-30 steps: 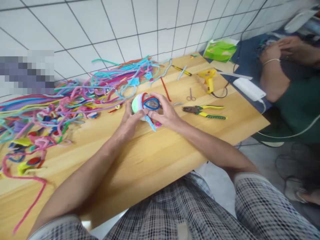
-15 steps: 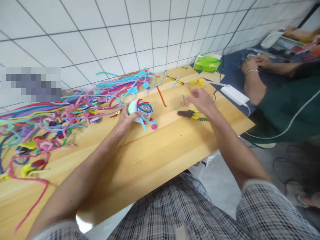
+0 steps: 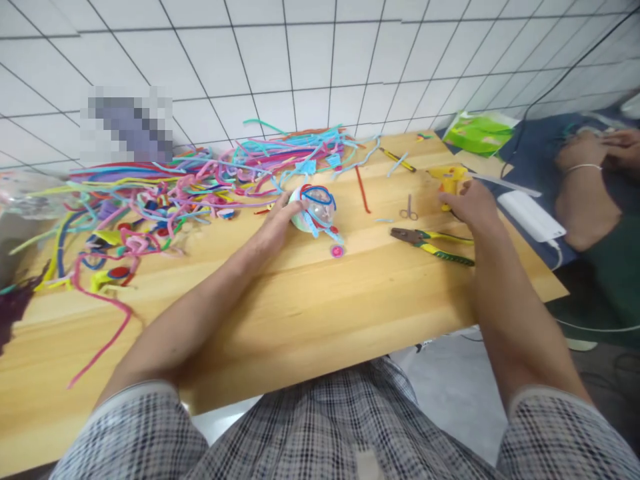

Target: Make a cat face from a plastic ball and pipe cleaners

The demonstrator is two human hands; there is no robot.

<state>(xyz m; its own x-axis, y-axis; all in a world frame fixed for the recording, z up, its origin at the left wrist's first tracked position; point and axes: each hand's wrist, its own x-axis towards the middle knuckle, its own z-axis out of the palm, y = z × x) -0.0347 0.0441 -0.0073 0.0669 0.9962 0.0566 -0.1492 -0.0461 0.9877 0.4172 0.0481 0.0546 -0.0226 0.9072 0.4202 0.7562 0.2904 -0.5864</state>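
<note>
My left hand [image 3: 277, 223] is closed round a small ball-shaped craft piece [image 3: 315, 208] wrapped in blue, red and pale green pipe cleaners, holding it on the wooden table [image 3: 320, 300]. A pink button-like disc [image 3: 337, 251] lies just in front of the piece. My right hand [image 3: 470, 202] is stretched out to the right and grips the handle of the yellow hot glue gun [image 3: 447, 179]. Yellow-handled pliers [image 3: 433, 243] lie just below that hand, and small scissors [image 3: 409, 209] lie to its left.
A big tangle of coloured pipe cleaners [image 3: 165, 193] covers the table's left and back. A green packet [image 3: 477, 133] and a white power adapter [image 3: 530, 215] lie at the right. Another person's arms [image 3: 587, 187] rest at the far right. A tiled wall stands behind.
My right hand let go of the craft piece, swung right across the table and closed on the glue gun. My left hand kept hold of the piece. The camera turned.
</note>
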